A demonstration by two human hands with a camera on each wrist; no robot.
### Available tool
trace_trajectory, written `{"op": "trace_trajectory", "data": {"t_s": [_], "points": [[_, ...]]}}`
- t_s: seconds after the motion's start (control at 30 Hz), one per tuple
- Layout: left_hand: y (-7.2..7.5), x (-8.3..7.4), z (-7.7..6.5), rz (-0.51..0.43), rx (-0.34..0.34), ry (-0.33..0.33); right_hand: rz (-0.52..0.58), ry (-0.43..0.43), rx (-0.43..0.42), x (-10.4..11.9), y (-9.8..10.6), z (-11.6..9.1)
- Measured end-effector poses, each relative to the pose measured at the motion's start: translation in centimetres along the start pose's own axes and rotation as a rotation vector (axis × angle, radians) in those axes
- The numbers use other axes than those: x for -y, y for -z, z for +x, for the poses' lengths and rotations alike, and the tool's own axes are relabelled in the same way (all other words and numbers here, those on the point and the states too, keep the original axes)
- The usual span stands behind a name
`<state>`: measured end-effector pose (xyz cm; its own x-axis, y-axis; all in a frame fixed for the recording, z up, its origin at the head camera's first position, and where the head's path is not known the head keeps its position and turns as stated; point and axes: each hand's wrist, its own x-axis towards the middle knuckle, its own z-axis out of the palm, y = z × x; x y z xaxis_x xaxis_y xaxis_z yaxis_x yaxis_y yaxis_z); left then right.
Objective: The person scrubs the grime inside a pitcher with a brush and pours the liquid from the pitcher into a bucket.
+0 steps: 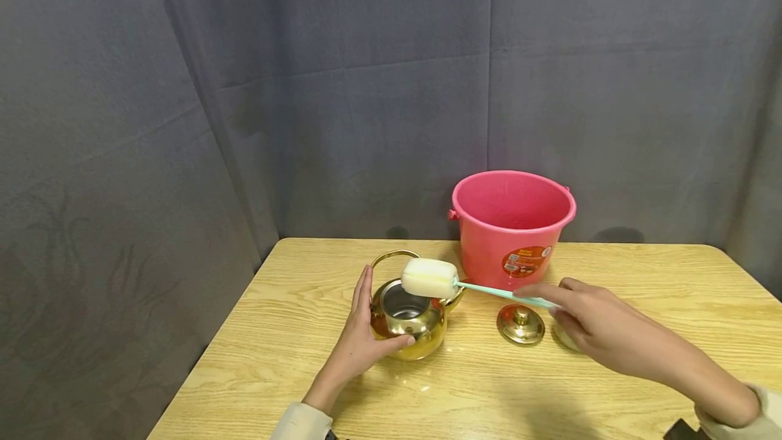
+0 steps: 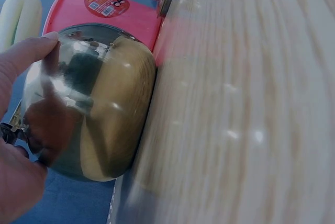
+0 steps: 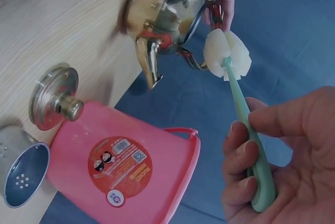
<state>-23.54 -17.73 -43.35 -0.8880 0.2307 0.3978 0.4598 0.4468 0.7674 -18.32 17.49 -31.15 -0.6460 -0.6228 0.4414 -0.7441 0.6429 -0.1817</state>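
Note:
A gold metal teapot (image 1: pixel 421 338) stands lidless on the table, its mouth facing up and its spout toward the right. My left hand (image 1: pixel 360 341) grips it from the left side, thumb on the front of the belly and fingers behind by the handle (image 1: pixel 396 253). In my right hand (image 1: pixel 589 321) is a sponge bottle brush, held by its pale green handle (image 3: pixel 241 103). The brush's white sponge head (image 1: pixel 430 278) is level, raised above the teapot's right rim and overlapping the opening in the head view.
A pink bucket (image 1: pixel 482 250) stands behind, right of the teapot. The gold lid (image 1: pixel 520 324) lies in front of it, knob up. Beside the lid is a metal strainer (image 3: pixel 23 171) with small holes, mostly hidden by my right hand in the head view. Grey curtain (image 1: pixel 379 121) hangs behind the table.

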Motion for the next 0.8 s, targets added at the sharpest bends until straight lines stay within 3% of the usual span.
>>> {"op": "trace_trajectory", "data": {"t_s": [0.33,0.8], "points": [[0.0,-0.2,-0.1,0.003,-0.007,0.017,-0.009,0.034,0.042,0.4,-0.3,1.8],[0.1,-0.4,0.0,0.003,0.000,0.022,-0.016,-0.044,0.187,1.5,0.6,3.9]]}}
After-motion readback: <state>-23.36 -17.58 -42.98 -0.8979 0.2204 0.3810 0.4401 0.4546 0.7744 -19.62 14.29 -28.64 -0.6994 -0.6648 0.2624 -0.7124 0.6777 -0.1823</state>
